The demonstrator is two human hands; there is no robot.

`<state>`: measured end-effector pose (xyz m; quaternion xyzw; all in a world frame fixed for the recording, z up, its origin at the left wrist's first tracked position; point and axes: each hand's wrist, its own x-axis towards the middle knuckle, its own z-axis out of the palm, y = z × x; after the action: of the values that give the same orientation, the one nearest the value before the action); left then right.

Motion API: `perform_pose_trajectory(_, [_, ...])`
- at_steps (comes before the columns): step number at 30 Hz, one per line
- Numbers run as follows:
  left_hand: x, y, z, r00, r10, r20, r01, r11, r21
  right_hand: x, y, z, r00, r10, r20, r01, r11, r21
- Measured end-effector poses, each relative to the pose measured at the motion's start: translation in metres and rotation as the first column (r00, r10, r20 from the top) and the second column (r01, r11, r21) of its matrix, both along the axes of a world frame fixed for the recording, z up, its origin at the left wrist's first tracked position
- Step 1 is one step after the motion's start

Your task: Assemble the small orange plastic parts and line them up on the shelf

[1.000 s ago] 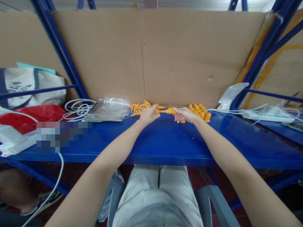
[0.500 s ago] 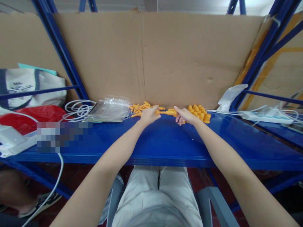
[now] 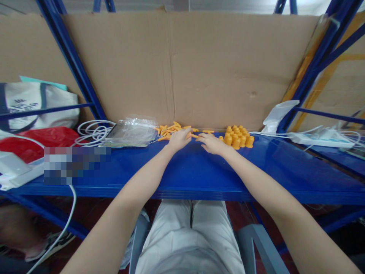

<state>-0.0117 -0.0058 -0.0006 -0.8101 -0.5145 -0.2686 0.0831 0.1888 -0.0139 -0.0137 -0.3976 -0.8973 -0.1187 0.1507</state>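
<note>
I am watching both hands working at the far edge of the blue shelf [image 3: 199, 171], up against the cardboard backing [image 3: 199, 68]. The left hand [image 3: 179, 140] is resting among the loose orange rod-shaped pieces [image 3: 171, 131], fingers curled over one or two of them; whether it is actually pinching one I cannot tell, since the fingertips are hidden. The right hand [image 3: 210, 144] is lying flat and loosely spread on the shelf, holding nothing that I can see, with the cluster of orange caps [image 3: 238, 137] just beside it at three o'clock. A single rod [image 3: 208, 132] is lying at its twelve o'clock, apart from the fingers.

I am judging this as the picking stage: each hand is reaching for a fresh part. The next move is calling for a clean pinch on a single rod out of the tangle, and a cap lifted without toppling its neighbours.

At nine o'clock of the rods, a crumpled clear plastic bag [image 3: 132, 131] and a coiled white cable [image 3: 94, 131] are lying.
</note>
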Motion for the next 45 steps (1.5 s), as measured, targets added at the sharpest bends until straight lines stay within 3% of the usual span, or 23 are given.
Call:
perform_pose_trajectory(13, [-0.008, 0.01, -0.003, 0.996, -0.014, 0.091, 0.012, 1.0, 0.022, -0.002, -0.008, 0.006, 0.997, -0.019, 0.078, 0.024, 0.998, -0.055])
perform_pose_trajectory(19, [-0.013, 0.018, -0.005, 0.991, -0.052, 0.12, 0.048, 0.998, 0.031, -0.009, -0.013, 0.009, 0.999, 0.008, 0.044, -0.005, 0.997, -0.072])
perform_pose_trajectory(23, [-0.015, 0.025, -0.007, 0.982, -0.129, 0.135, 0.116, 0.988, 0.1, -0.003, -0.003, 0.004, 0.997, -0.003, -0.074, 0.002, 1.0, -0.016])
perform_pose_trajectory(27, [-0.014, 0.029, -0.012, 0.98, -0.148, 0.13, 0.132, 0.983, 0.124, 0.005, 0.009, 0.006, 0.981, -0.111, -0.157, 0.108, 0.994, -0.031])
perform_pose_trajectory(35, [-0.013, 0.036, -0.021, 0.978, -0.184, 0.095, 0.17, 0.975, 0.141, 0.001, 0.03, 0.027, 0.917, -0.388, -0.089, 0.38, 0.92, -0.096])
perform_pose_trajectory(45, [-0.012, 0.033, -0.017, 0.985, -0.169, 0.045, 0.166, 0.984, 0.066, -0.007, 0.042, 0.019, 0.851, -0.518, 0.082, 0.524, 0.831, -0.188])
